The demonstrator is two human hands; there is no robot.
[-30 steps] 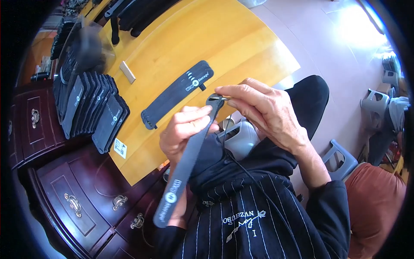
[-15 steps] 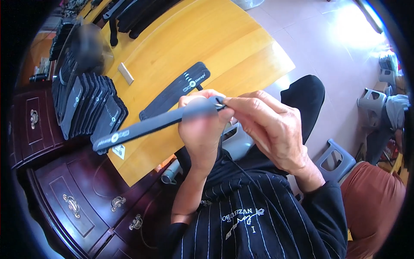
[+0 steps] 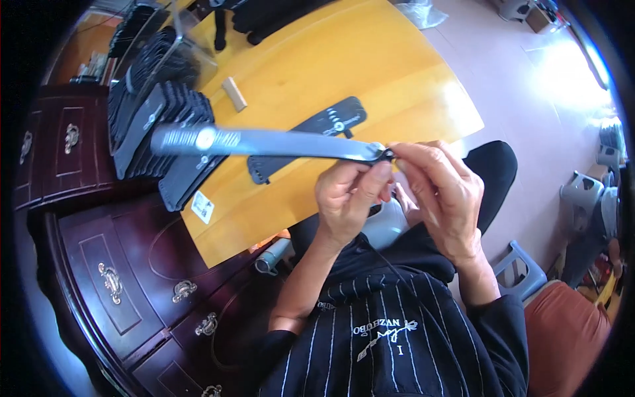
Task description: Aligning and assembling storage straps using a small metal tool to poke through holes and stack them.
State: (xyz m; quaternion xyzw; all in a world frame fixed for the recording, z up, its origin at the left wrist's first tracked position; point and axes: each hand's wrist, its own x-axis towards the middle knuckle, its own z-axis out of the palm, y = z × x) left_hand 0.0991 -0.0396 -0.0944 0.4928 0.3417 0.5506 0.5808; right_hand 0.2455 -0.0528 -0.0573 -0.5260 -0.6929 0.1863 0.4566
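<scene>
Pinching the strap (image 3: 278, 143) close to its right end between thumb and fingers of the left hand (image 3: 345, 202), with the long free part, partly blurred, stretching leftward from the grip above the tabletop (image 3: 410, 79). Meeting that same end from the right with the right hand (image 3: 442, 198), fingertips drawn close beside a small bright fitting (image 3: 377, 149); cannot tell what, if anything, is pinched there. Likely in the midst of working at the fitted end. Seems to call next for a firm left hold and fine right fingertip control. Left of and beyond the grip, note a second strap (image 3: 347, 114) lying partly behind the held one; farther left, piled straps (image 3: 142, 129).
</scene>
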